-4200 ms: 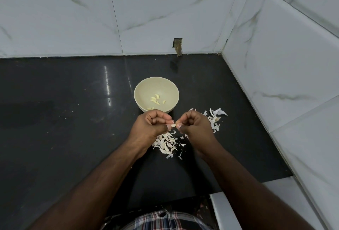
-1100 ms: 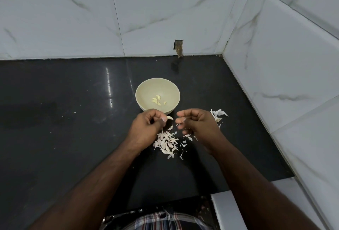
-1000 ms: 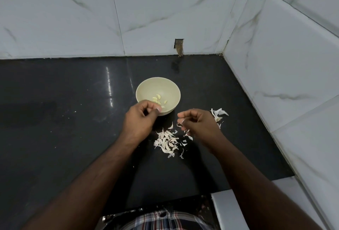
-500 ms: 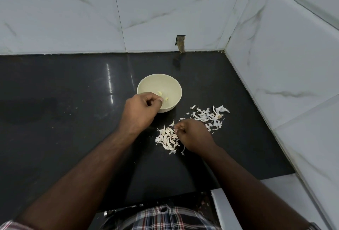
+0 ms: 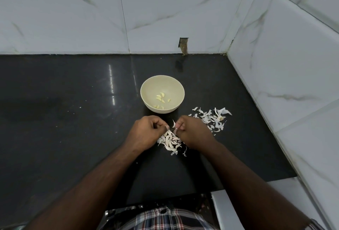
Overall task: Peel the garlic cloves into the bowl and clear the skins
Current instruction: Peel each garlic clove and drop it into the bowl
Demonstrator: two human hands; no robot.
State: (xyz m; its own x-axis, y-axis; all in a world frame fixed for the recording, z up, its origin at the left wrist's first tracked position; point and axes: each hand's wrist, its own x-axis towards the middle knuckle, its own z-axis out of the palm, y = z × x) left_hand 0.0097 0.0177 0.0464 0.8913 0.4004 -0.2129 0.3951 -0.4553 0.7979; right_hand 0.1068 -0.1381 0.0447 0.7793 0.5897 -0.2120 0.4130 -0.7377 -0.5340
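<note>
Both hands' fingers (image 5: 166, 127) on garlic clove (image 5: 173, 124) nr bowl (image 5: 146, 99)

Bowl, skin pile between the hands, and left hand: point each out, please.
bowl (image 5: 146, 88): head view, bare inner wall.
skin pile (image 5: 170, 141): head view, middle of the heap.
left hand (image 5: 145, 132): head view, back of the hand.

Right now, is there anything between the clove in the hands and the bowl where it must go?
Nothing visible. The left hand and right hand pinch a clove just in front of the bowl, with only bare counter between. The skins lie to the right, off that path.
</note>
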